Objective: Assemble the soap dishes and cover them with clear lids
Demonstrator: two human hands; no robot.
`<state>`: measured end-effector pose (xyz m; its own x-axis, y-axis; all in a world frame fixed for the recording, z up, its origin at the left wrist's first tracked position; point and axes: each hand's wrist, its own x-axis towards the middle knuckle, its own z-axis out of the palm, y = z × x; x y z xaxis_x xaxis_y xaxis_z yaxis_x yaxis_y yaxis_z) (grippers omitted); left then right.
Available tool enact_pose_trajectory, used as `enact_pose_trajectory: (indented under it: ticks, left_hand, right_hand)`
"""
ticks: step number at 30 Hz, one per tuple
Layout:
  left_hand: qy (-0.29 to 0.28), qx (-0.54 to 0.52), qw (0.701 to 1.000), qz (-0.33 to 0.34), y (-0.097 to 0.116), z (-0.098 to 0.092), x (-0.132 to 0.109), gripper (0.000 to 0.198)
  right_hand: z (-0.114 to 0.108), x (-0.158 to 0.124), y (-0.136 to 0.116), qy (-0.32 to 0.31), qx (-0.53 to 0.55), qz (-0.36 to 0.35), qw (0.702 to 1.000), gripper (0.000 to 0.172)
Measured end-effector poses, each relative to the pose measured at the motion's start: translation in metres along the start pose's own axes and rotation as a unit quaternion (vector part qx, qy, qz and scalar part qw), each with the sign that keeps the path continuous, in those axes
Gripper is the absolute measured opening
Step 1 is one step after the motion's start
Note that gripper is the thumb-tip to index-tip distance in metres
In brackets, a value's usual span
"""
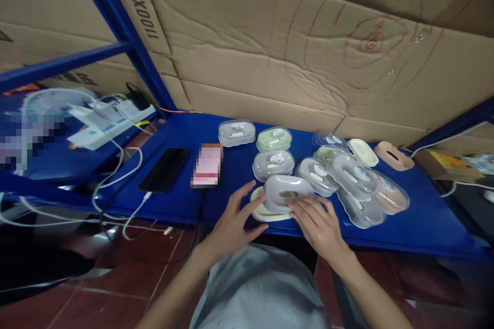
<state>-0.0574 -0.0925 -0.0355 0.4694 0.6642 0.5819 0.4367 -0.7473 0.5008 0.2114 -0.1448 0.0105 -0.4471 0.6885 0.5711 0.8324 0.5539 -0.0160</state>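
Note:
A grey oval tray with a slot in its middle (275, 191) is tilted over a cream oval dish (259, 209) near the front edge of the blue table. My right hand (317, 223) grips the grey tray at its right front side, fingers pressed together. At the left, my left hand (234, 221) has its fingers spread beside the cream dish and holds nothing. Just behind lies a grey case with a clear cover (266, 165), and a similar grey case (317, 177) lies to the right.
Several covered cases (353, 175) overlap on the right. A peach piece (393, 156) and a cream dish lie behind them. On the left are a black phone (164, 169), a pixelated pink-screened device (207, 165), white cables and a power strip (111, 126). Cardboard (250, 36) stands behind.

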Motion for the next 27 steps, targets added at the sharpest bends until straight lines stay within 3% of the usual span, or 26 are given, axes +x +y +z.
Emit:
enact_pose_trajectory:
  ticks: [2, 5, 14, 18, 20, 23, 25, 27]
  left_hand:
    - [-0.021, 0.022, 0.999, 0.019, -0.001, -0.001, 0.002, 0.068]
    - [-0.034, 0.044, 0.997, 0.045, -0.003, -0.001, 0.004, 0.052]
    - [-0.033, 0.077, 0.996, 0.041, -0.005, 0.002, 0.004, 0.017]
    - [-0.033, 0.078, 0.996, 0.040, -0.004, 0.001, 0.005, 0.016]
    - [-0.032, 0.072, 0.996, 0.034, -0.003, 0.001, 0.005, 0.015]
    - [-0.033, 0.065, 0.997, 0.027, -0.002, 0.000, 0.006, 0.015]
    - [-0.034, 0.061, 0.997, 0.026, -0.002, 0.000, 0.007, 0.016]
    - [-0.036, 0.059, 0.997, 0.027, -0.002, 0.000, 0.007, 0.018]
  right_hand:
    - [0.018, 0.005, 0.000, -0.014, 0.036, -0.007, 0.999, 0.053]
    - [0.028, 0.008, 0.003, -0.055, 0.062, -0.026, 0.996, 0.037]
    - [0.033, 0.006, -0.007, -0.116, 0.086, -0.046, 0.989, 0.043]
    - [0.003, 0.017, 0.007, -0.133, 0.100, -0.062, 0.984, 0.047]
    - [-0.030, 0.029, 0.041, -0.101, 0.091, -0.036, 0.990, 0.049]
    - [-0.079, 0.054, 0.127, -0.054, 0.034, 0.110, 0.992, 0.036]
    - [-0.096, 0.070, 0.192, -0.091, 0.020, 0.241, 0.966, 0.034]
    - [-0.095, 0.081, 0.245, -0.142, 0.038, 0.280, 0.949, 0.036]
